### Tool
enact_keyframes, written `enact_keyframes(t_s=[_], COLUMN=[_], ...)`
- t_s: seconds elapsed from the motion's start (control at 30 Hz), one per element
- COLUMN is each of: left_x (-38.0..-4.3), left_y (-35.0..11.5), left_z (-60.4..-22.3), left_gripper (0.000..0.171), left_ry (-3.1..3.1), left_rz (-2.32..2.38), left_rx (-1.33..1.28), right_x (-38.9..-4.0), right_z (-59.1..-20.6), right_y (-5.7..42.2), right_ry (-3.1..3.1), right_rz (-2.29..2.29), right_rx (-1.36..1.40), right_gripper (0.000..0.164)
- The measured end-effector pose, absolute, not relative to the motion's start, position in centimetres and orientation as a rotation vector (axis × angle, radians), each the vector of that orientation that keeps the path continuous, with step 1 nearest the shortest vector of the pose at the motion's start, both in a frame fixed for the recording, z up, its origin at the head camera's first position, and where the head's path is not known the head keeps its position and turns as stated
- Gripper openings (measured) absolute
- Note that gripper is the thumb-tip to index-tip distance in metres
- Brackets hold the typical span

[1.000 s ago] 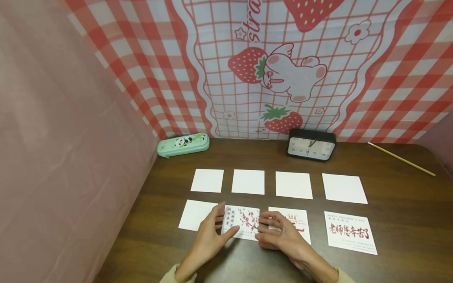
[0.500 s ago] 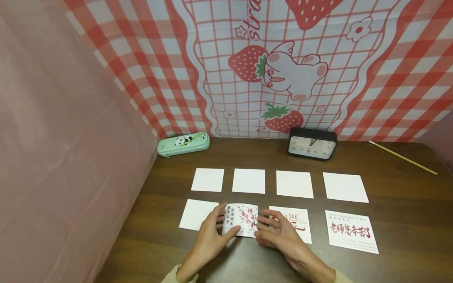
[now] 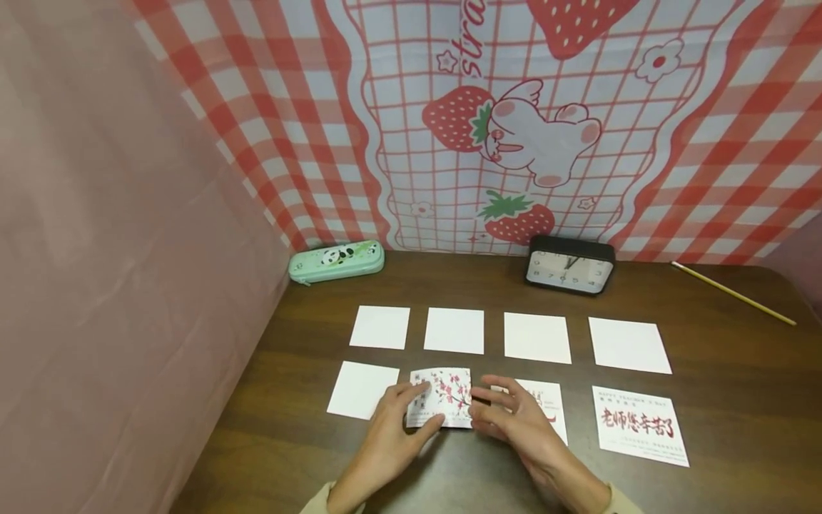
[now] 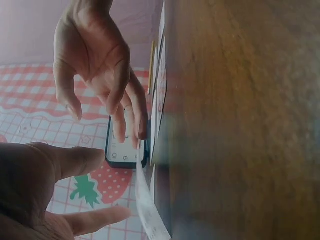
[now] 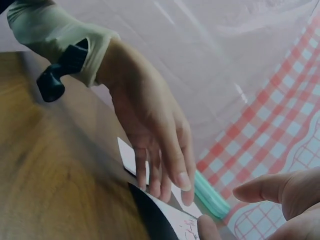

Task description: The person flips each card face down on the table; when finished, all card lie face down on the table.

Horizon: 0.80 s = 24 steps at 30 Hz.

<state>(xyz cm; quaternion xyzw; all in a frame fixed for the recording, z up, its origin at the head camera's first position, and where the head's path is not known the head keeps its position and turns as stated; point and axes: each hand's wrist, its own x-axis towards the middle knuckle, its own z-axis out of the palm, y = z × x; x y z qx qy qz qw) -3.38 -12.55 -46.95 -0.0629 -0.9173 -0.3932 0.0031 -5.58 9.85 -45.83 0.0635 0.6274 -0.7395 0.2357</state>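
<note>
A white card (image 3: 452, 400) with red blossoms and dark writing is bowed and raised slightly off the table between both hands. My left hand (image 3: 393, 428) is at its left side, index finger over the print and thumb near the lower edge. At the right edge, the curled lower fingers of my right hand (image 3: 516, 421) meet the card. In the left wrist view, the right fingertips touch the card's end (image 4: 150, 212), while the left thumb and index finger (image 4: 82, 162) stand off it. In the right wrist view, the left hand's lower fingers (image 5: 155, 180) reach the card's far edge.
Blank white cards (image 3: 454, 330) lie in a back row; another (image 3: 363, 389) lies left of the hands. A red-lettered card (image 3: 641, 426) lies right, and another (image 3: 544, 400) is partly under the right hand. Behind are a pencil case (image 3: 337, 262), clock (image 3: 570, 264) and pencil (image 3: 732, 293).
My left index finger has moved from the card's left edge onto its printed face. The card has risen and bowed. The right hand stays at the right edge, and the head view has shifted slightly.
</note>
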Motion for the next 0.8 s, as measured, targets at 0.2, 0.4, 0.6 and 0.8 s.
enact_keyframes(t_s=[0.2, 0.4, 0.6, 0.8], left_x=[-3.3, -3.2, -3.1, -3.0], left_y=[-11.9, -11.2, -11.1, -11.1], left_z=[-46.7, -46.6, -46.4, -46.2], left_gripper=[0.054, 0.051, 0.057, 0.060], left_ry=[-2.938, -2.949, -2.949, -2.899], left_rz=[-1.184, -1.178, -1.224, -1.419], left_rx=[-0.178, -0.162, -0.140, -0.167], right_x=[-6.2, -6.7, -6.8, -6.7], right_z=[-45.8, -46.2, -46.5, -46.5], right_y=[10.2, 9.6, 8.8, 8.0], right_ry=[1.681, 1.611, 1.576, 1.558], right_rz=[-2.046, -2.029, -2.014, -2.006], right_rx=[0.130, 0.085, -0.001, -0.078], right_gripper=[0.061, 0.052, 0.048, 0.054])
